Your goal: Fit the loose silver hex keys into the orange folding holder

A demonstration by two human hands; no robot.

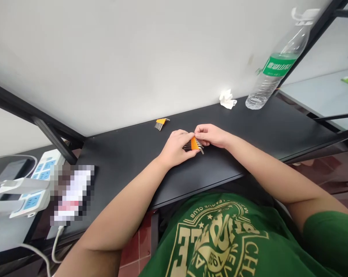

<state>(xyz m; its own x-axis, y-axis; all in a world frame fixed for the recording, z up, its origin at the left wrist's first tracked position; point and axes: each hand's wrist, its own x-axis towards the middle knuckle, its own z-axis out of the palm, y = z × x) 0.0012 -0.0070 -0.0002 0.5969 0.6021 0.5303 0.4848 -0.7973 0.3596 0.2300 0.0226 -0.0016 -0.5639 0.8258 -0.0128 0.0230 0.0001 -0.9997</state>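
Observation:
Between thumb and fingers, my left hand (178, 148) grips a hex key set (194, 143) with an orange holder and several bent metal keys. My right hand (211, 135) is closed at the upper right side of that set, its fingertips touching the keys' ends; whether it pinches one key cannot be made out. Farther back, near the wall, a second orange hex key set (161, 123) lies on the black table (124, 154).
A clear plastic bottle (278, 67) with a green label stands at the back right, beside a crumpled tissue (227, 99). At the left are a blurred-out phone (72, 196) on a cable and a white power strip (42, 181) with plugs. A pale wall (151, 57) borders the table.

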